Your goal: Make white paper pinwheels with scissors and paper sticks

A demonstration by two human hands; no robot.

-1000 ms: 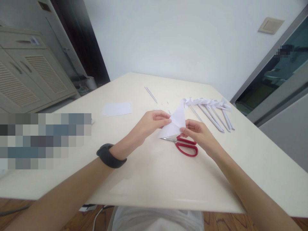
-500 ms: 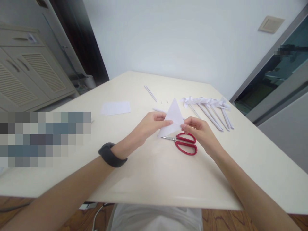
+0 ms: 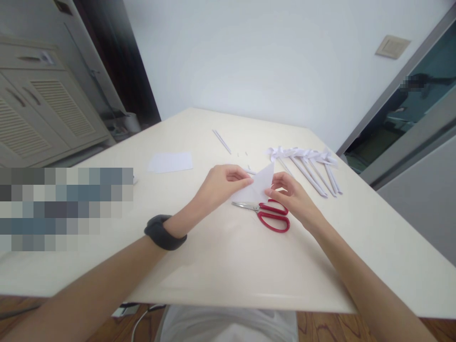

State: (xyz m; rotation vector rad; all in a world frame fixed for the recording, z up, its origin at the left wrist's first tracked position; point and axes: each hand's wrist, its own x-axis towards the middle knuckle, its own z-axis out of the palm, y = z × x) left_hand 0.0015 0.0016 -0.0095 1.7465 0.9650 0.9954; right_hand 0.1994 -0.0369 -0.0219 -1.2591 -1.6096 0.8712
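A folded white sheet of paper (image 3: 262, 182) is held up above the table between both hands, its point tilted up and to the right. My left hand (image 3: 225, 183), with a dark band on the wrist, pinches the paper's left part between thumb and fingers. On the right side, the thumb and fingertips of my right hand (image 3: 290, 192) close on the paper's lower edge. Just below lie red-handled scissors (image 3: 272, 221), blades to the left and nearly together; the paper and right fingers partly cover the upper handle loop. A rolled paper stick (image 3: 250, 172) shows partly behind the paper.
At right lie several paper pinwheels (image 3: 302, 154) with rolled paper sticks (image 3: 311, 178). Flat white paper (image 3: 173, 162) rests at left. Thin paper sticks (image 3: 221, 141) and small scraps (image 3: 242, 154) lie farther back. A blurred patch covers the table's left side (image 3: 67, 209).
The paper has turned clockwise, so its tip now leans right instead of pointing straight up. More of the scissors' blades shows beneath it. Both hands keep their pinch.
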